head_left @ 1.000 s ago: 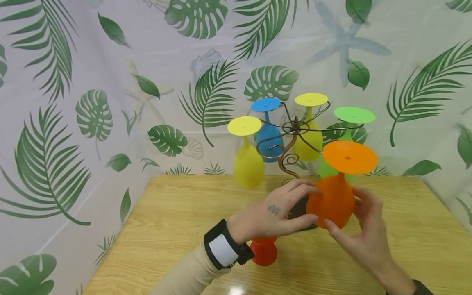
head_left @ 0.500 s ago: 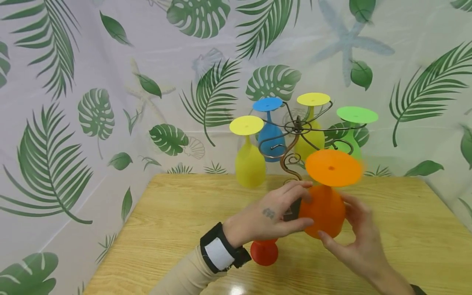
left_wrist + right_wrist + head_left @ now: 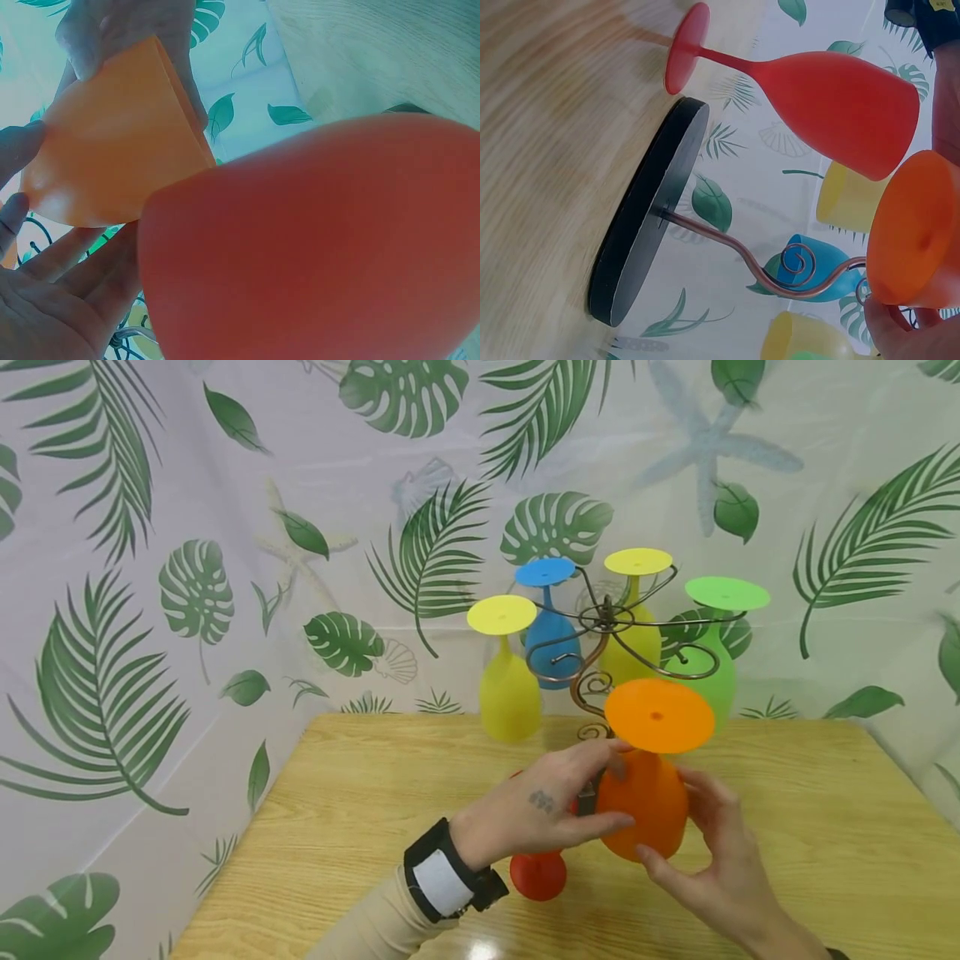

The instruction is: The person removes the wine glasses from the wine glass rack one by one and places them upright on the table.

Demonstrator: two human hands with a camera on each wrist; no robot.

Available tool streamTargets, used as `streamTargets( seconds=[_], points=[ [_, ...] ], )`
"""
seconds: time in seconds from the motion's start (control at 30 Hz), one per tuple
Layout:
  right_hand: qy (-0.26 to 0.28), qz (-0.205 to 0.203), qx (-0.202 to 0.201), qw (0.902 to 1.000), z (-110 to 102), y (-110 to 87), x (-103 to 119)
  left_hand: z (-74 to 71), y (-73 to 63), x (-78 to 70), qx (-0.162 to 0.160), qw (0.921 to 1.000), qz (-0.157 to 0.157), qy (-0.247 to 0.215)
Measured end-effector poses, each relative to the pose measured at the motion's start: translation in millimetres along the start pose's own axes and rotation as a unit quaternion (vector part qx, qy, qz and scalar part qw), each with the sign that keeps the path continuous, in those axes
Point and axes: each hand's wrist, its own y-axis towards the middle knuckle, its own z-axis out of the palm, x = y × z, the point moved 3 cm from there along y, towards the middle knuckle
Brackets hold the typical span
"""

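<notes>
An orange wine glass (image 3: 647, 814) is upside down in front of the metal rack (image 3: 606, 614), its bowl between both hands. My left hand (image 3: 551, 802) holds the bowl from the left, thumb in front and fingers behind. From the right, my right hand (image 3: 723, 860) grips the lower bowl with thumb and fingers. The orange foot stands apart from the rack's near right loop. Behind my left wrist, a red wine glass (image 3: 840, 109) stands upright on the table, mostly hidden in the head view. The left wrist view shows its bowl (image 3: 315, 247) close up.
Two yellow glasses (image 3: 510, 697), a blue glass (image 3: 551, 643) and a green glass (image 3: 712, 672) hang upside down from the rack. Its round black base (image 3: 649, 217) rests on the wooden table (image 3: 360, 810), beside the red glass. A leaf-patterned cloth (image 3: 300, 485) hangs behind.
Both hands have moved the orange glass down and left, away from the rack's near right loop. More of the green glass now shows. The other hanging glasses stay on the rack.
</notes>
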Motion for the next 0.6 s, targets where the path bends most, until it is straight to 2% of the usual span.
streamTargets(
  seconds=[0.2,0.33,0.6],
  points=[
    [-0.034,0.036,0.014,0.9987,3.6,-0.5,5.5,-2.6,-3.3,-1.9,0.001,0.9995,0.024,0.02],
    [-0.058,0.056,0.023,0.9965,4.5,-2.5,7.3,-2.7,-5.2,-0.9,-0.004,0.9997,0.02,0.01],
    [-0.026,-0.031,0.005,0.9991,4.3,-6.8,7.5,-2.6,-8.1,2.4,-0.02,0.9981,-0.017,-0.055]
  ],
)
